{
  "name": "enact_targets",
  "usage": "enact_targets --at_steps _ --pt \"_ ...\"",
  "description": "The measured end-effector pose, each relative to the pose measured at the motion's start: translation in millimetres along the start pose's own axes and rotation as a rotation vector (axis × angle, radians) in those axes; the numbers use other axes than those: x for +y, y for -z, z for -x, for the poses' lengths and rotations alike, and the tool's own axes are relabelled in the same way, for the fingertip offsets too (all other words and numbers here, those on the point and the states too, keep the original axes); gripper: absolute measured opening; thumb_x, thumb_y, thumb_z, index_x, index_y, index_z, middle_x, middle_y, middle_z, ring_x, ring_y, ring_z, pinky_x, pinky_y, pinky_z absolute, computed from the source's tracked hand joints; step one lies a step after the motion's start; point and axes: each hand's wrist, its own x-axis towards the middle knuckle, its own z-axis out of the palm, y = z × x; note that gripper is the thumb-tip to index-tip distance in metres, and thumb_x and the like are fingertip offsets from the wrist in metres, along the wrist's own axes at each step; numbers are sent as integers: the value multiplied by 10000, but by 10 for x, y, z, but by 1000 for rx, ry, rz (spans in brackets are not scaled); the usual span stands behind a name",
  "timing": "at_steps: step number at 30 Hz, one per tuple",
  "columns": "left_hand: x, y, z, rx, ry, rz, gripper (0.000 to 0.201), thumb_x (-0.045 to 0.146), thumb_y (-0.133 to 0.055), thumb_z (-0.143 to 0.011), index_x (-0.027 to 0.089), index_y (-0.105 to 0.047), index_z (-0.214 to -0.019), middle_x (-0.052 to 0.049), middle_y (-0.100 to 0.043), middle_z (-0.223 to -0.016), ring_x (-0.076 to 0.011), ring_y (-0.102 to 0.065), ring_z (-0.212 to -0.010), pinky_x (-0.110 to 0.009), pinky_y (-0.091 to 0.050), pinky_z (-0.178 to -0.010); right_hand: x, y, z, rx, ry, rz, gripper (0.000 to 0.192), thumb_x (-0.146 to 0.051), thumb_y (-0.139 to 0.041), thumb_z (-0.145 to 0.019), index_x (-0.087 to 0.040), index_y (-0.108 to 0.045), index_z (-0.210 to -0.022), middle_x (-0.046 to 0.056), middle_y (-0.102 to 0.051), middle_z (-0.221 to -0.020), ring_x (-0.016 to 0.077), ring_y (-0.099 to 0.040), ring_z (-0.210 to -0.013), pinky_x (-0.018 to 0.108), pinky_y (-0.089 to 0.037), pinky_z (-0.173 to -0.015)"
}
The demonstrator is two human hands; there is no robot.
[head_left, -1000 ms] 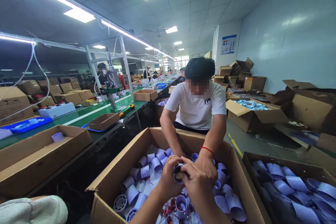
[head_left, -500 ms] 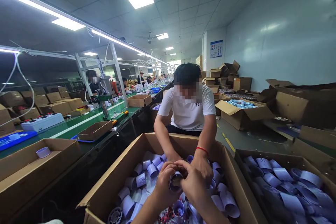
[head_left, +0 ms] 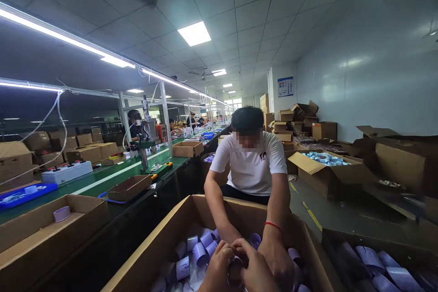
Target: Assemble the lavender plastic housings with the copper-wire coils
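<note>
My left hand (head_left: 218,265) and my right hand (head_left: 256,268) meet at the lower middle, both closed around one short, round, hollow cylinder (head_left: 235,273). Its open end faces me and looks dark inside; my fingers cover most of its wall. Beneath them a large cardboard box (head_left: 150,247) holds many pale purple plastic cylinders (head_left: 200,254), loosely heaped. Just beyond my fingers, the co-worker's hand (head_left: 278,262) reaches down into the same box, a red band on its wrist. The co-worker's other hand is partly hidden behind mine.
A co-worker in a white shirt (head_left: 251,164) sits across the box. To the left, a shallow carton (head_left: 78,223) with one purple ring (head_left: 62,214) stands by the green conveyor line (head_left: 102,182). More purple cylinders (head_left: 369,258) fill a box at right; an open carton (head_left: 328,182) stands behind.
The view has tilted up, so the box and hands sit lower in the picture. Both my hands still hold the cylinder. The co-worker's arms remain in the box.
</note>
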Motion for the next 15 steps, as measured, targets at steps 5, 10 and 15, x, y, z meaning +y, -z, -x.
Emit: enact_targets --at_steps 5,10,15 --pt "0 18 -13 42 47 -13 277 151 -605 -667 227 -491 -907 -24 -630 -779 -184 -595 -716 -282 -489 -607 38 -41 -54 -26 33 -130 520 -144 -541 -588 -254 -666 -1081 21 -746 -956 244 -660 -1017 310 -478 -884" --pt "185 43 -85 -134 137 -60 338 149 -638 -645 207 -511 -953 -39 -639 -838 -208 -603 -777 -338 -507 -700 -155 77 -18 -59 3 -311 510 -155 -585 -551 -204 -663 -1052 59 -728 -1020 267 -644 -1036 355 -479 -914" --pt "122 443 -480 -281 176 -23 557 304 -771 -616 211 -507 -1098 -125 -560 -1215 -284 -519 -1124 -429 -450 -939 -160 678 248 3 -199 -442 476 -322 -707 -496 -207 -656 -955 56 -735 -872 283 -676 -901 358 -544 -778"
